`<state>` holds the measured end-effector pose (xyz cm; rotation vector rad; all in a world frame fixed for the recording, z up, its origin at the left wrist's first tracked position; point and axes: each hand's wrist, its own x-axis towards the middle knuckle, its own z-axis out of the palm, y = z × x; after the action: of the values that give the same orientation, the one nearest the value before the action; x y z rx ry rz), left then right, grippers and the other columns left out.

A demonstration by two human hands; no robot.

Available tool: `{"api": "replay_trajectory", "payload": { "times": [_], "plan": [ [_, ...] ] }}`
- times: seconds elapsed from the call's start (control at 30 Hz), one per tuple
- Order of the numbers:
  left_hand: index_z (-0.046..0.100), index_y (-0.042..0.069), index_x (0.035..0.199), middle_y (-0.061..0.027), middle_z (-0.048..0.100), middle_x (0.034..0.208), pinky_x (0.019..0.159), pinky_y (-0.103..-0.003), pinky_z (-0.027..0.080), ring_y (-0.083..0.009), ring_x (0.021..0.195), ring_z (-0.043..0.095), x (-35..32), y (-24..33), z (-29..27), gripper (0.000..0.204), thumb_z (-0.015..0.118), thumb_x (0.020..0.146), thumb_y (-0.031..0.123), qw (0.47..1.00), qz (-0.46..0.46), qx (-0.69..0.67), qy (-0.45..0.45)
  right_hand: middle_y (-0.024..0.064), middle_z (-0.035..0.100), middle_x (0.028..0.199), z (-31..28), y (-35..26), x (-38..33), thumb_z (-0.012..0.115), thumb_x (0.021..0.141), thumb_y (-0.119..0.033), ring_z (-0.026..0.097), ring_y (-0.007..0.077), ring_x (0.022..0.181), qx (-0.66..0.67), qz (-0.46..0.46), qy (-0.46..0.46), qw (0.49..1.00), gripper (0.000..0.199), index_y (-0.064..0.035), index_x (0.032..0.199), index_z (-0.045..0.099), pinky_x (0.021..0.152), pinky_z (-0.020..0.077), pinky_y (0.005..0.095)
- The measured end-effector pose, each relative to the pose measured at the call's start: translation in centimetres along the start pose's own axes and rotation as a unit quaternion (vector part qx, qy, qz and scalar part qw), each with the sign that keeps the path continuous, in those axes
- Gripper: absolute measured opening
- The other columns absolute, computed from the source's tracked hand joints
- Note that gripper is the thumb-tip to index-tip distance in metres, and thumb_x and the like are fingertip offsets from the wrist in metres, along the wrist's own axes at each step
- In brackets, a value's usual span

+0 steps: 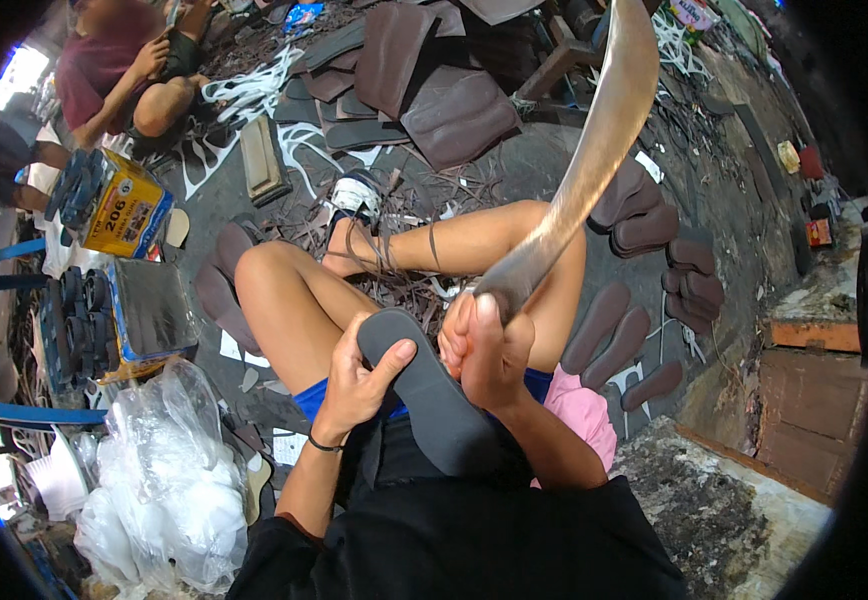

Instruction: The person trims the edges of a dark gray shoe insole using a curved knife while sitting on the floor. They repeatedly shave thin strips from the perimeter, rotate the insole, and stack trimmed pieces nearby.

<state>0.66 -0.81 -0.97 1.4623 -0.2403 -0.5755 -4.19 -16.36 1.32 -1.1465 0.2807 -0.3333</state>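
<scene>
L hand [352, 385] clamped on a dark sole [432, 395], mid-scene, thumb on top. R hand [494, 360] in a tight fist round the near end of a big curved blade [594, 165], just right of sole; blade pts far & right. Can't tell if fist touches sole. Brown soles [617, 347] on floor [526, 172], right; brown sheets [459, 115] far; clear plastic bag [164, 470] near left.
</scene>
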Motion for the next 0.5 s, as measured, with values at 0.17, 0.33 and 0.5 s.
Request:
{"api": "replay_trajectory", "payload": {
  "times": [0.17, 0.33, 0.5],
  "plan": [
    [0.056, 0.001, 0.109, -0.0022, 0.062, 0.095, 0.079, -0.024, 0.047, -0.0083, 0.087, 0.057, -0.8, -0.5, -0.8, 0.026, 0.071, 0.093, 0.014, 0.998, 0.008, 0.026, 0.062, 0.0015, 0.045, 0.056, -1.0, -0.3, -4.7, 0.043, 0.106, -0.033, 0.041, 0.0087, 0.045, -0.044, 0.042, -0.023, 0.998, 0.043, -0.0064, 0.072, 0.046, 0.043, 0.032, 0.0254],
    [0.056, -0.001, 0.11, -0.0087, 0.066, 0.099, 0.084, -0.029, 0.051, -0.0149, 0.094, 0.062, -1.4, 0.7, -2.7, 0.025, 0.07, 0.092, 0.009, 0.992, 0.076, 0.009, 0.105, 0.0041, 0.049, 0.058, -3.5, -1.4, -7.9, 0.045, 0.104, -0.042, 0.041, 0.0091, 0.043, -0.138, 0.009, 0.009, 0.99, 0.049, -0.005, 0.072, 0.051, 0.042, 0.0346, 0.0249],
    [0.07, 0.005, 0.101, -0.0138, 0.068, 0.117, 0.101, -0.048, 0.05, -0.034, 0.112, 0.062, -0.6, 5.8, -2.8, 0.023, 0.069, 0.079, -0.002, 0.847, 0.437, 0.302, 0.012, 0.0043, 0.059, 0.067, -4.2, -2.8, -3.9, 0.052, 0.102, -0.041, 0.045, 0.007, 0.047, -0.006, 0.211, 0.07, 0.975, 0.043, 0.0015, 0.1, 0.062, 0.044, 0.04, 0.0222]
  ]
}}
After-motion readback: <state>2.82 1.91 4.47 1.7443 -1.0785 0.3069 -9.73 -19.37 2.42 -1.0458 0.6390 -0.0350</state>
